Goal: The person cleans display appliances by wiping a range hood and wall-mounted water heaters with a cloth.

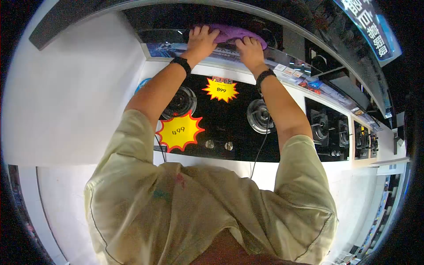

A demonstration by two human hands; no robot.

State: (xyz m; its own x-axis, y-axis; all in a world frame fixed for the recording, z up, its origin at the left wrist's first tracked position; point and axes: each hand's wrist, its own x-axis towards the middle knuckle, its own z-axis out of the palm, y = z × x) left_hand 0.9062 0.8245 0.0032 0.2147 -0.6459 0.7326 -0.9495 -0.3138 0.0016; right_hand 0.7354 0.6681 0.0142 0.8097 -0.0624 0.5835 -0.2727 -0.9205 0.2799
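A bunched purple cloth (pixel 240 34) lies against a dark glossy panel (pixel 161 36) above and behind the cooktop. My left hand (pixel 203 40) has its fingers curled on the cloth's left end. On the right end, the fingers of my right hand (pixel 251 49) bend over the cloth's lower edge. Both arms reach forward over a black glass gas cooktop (pixel 229 121), and each wrist wears a black band. Folds of the cloth hide part of the panel behind it.
A yellow starburst tag reading 899 (pixel 221 90) and another reading 499 (pixel 179 130) sit on the cooktop. Thin cables hang across its front. More gas cooktops (pixel 327 130) line the counter to the right. A lit sign (pixel 369 31) hangs at the upper right; a white wall stands left.
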